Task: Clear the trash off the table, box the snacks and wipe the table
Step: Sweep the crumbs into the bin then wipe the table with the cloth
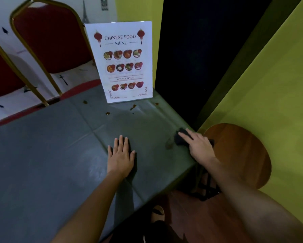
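No trash or snacks showed on the tabletop [50, 146], so wiping seemed underway. The right hand [198, 146] pressed a dark cloth [179, 139] with flat fingers near the tabletop's right edge; the left hand [120, 155] lay spread flat. Brown stains [133, 107] by the menu [124, 62] were not yet wiped.

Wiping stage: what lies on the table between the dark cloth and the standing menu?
In the head view, brown spots sit just in front of the menu; the rest of the stretch toward the cloth shows only grey table cover.

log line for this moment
stage: wiping | right hand: presses dark cloth at table edge | left hand: flat on table | stains by menu: unwiped
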### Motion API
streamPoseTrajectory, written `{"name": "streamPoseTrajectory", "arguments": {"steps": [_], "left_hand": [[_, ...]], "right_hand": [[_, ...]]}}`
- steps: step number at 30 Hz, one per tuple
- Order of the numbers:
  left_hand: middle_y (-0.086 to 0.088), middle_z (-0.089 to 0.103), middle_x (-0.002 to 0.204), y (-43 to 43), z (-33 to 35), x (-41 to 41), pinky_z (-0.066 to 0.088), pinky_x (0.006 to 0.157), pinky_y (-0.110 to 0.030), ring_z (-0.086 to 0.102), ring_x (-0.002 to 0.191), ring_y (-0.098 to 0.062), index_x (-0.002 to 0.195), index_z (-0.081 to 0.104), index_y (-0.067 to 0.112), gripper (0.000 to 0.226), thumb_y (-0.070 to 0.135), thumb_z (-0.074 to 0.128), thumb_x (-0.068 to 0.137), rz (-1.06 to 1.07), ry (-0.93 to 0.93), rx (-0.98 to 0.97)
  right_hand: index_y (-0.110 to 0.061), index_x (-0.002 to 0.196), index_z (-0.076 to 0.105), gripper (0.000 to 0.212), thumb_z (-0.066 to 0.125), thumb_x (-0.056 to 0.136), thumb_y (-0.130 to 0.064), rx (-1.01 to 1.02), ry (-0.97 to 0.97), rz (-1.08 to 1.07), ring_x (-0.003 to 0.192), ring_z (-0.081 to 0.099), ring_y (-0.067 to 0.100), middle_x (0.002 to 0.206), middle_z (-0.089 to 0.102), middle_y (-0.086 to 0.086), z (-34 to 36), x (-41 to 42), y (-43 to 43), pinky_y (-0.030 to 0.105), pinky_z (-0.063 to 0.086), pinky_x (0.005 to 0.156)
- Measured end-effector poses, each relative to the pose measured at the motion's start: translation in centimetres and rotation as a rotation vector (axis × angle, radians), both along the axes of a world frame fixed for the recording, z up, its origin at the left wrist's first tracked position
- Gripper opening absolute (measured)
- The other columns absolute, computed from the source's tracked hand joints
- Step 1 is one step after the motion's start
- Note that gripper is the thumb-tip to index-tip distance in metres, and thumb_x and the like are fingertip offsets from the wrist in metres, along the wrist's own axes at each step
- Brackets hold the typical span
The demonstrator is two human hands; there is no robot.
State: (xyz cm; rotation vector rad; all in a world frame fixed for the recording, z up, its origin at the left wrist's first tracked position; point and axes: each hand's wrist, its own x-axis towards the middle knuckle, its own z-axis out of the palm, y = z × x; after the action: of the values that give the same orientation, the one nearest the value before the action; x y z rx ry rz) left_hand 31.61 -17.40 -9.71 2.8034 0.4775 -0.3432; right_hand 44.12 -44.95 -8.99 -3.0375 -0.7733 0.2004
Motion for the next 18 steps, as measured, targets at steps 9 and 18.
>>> {"name": "streamPoseTrajectory", "arguments": {"steps": [9, 18], "left_hand": [[-0.003, 0.014, 0.159, 2.2, -0.8, -0.5, -0.001, 0.117, -0.041, 0.008, 0.147, -0.019, 0.15, 0.018, 0.017, 0.071, 0.05, 0.002, 0.09, -0.064, -0.125, 0.038], [-0.005, -0.006, 0.159, 8.0, -0.4, 3.3, -0.011, 0.115, -0.041, -0.012, 0.145, -0.018, 0.151, 0.007, 0.015, 0.059, 0.041, 0.019, 0.1, 0.005, -0.115, 0.027]], "right_hand": [[-0.035, 0.139, 0.044, 0.075, 0.066, 0.072, -0.007, 0.114, -0.007, 0.127, 0.125, 0.051, 0.024, 0.148, 0.044, -0.001, -1.5, -4.5, 9.7, 0.037, 0.047, 0.087], [-0.032, 0.146, 0.033, 0.063, 0.044, 0.088, -0.009, 0.069, 0.001, -0.303, 0.132, 0.038, 0.029, 0.156, 0.029, 0.002, 0.0, 0.7, 7.6, 0.043, 0.037, 0.097]]}}
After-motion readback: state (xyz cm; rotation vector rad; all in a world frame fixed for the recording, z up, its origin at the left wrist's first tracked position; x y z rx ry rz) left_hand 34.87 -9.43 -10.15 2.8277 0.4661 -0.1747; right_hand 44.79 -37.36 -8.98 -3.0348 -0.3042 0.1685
